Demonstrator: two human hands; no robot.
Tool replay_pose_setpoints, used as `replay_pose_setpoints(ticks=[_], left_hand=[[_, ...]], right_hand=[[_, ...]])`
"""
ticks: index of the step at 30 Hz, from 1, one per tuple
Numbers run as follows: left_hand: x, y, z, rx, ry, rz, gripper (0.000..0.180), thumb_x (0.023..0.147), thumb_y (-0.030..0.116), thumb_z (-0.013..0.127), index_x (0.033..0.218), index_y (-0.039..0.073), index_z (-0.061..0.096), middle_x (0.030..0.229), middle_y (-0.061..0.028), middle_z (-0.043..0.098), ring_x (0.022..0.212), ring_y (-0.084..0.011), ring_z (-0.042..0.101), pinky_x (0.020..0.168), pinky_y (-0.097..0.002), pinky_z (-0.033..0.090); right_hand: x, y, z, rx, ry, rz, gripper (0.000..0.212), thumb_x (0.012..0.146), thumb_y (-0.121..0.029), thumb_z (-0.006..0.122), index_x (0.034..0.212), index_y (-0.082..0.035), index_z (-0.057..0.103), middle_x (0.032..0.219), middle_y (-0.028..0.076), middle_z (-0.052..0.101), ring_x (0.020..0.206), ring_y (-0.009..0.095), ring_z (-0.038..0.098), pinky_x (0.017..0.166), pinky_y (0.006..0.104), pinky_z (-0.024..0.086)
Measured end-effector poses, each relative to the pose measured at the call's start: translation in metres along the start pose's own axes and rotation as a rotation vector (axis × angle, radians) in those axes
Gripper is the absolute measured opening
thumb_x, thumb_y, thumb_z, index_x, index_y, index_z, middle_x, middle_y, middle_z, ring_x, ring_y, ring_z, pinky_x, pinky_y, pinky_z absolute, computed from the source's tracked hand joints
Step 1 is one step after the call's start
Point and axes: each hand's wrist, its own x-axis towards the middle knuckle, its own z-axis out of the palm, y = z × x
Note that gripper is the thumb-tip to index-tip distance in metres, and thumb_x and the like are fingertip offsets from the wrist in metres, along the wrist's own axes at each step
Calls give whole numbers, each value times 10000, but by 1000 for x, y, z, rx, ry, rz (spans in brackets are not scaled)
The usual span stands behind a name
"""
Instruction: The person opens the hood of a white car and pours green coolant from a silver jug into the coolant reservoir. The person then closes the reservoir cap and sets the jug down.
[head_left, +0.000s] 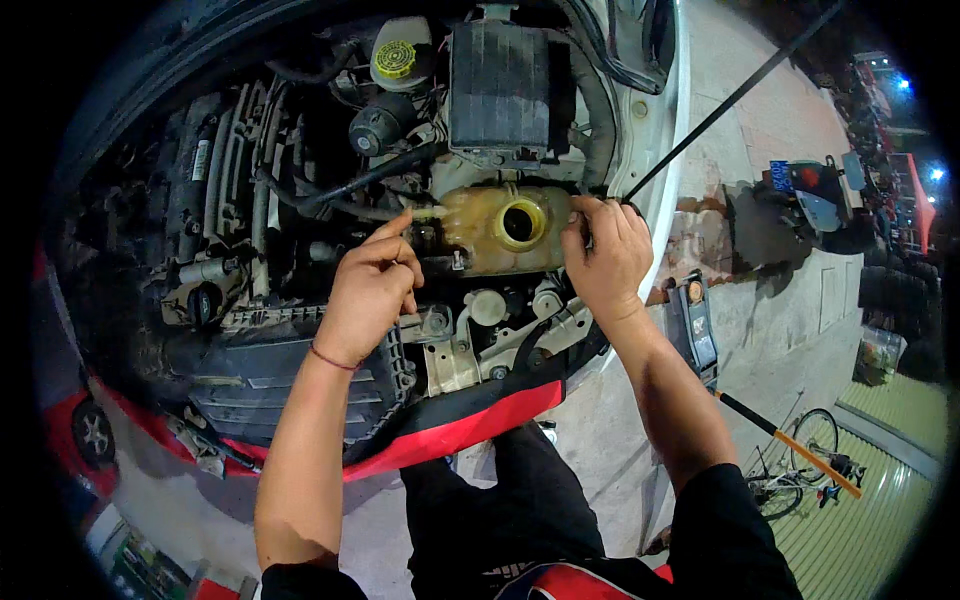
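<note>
A yellowed plastic coolant reservoir [480, 245] sits in the car's engine bay, its round filler neck [520, 222] uncapped and dark inside. My right hand [608, 250] is closed on the reservoir's right end, thumb and fingers bent around its edge. What lies under those fingertips is hidden. To the left, my left hand [375, 290] points its index finger at the reservoir's small side spout [430, 213], where a black hose [365, 210] runs in. Its other fingers are loosely curled, and nothing shows in them.
Behind the reservoir stands a black ribbed box [498, 90], with a yellow-capped fluid tank [396, 58] beside it. A thin prop rod [735, 100] rises at the right fender. On the floor are a floor jack [697, 325] with an orange-black handle and a bicycle [800, 460].
</note>
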Motion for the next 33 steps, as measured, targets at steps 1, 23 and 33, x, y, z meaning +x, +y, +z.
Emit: replay_pose_setpoints(ticks=[1, 23, 33], left_hand=[[0, -1, 3, 13, 0, 15, 134, 795, -17, 502, 738, -54, 618, 1561, -204, 418, 547, -131, 618, 515, -262, 470], [10, -12, -4, -411, 146, 100, 271, 826, -108, 426, 1070, -9, 491, 1497, -293, 421, 661, -178, 709, 406, -209, 375], [8, -4, -7, -369, -41, 4, 235, 793, -91, 405, 992, -1, 491, 1509, -287, 430, 573, -189, 661, 385, -216, 342]], right_hand=[[-1, 1, 1, -13, 0, 2, 214, 751, -128, 712, 962, -115, 678, 834, 42, 627, 764, 256, 592, 687, 389, 453], [1, 1, 0, -122, -58, -10, 246, 697, -203, 743, 924, -136, 675, 880, 33, 612, 809, 255, 571, 705, 407, 440], [3, -3, 1, -140, -24, -18, 219, 688, -194, 737, 894, -145, 680, 836, 32, 604, 775, 249, 577, 686, 387, 438]])
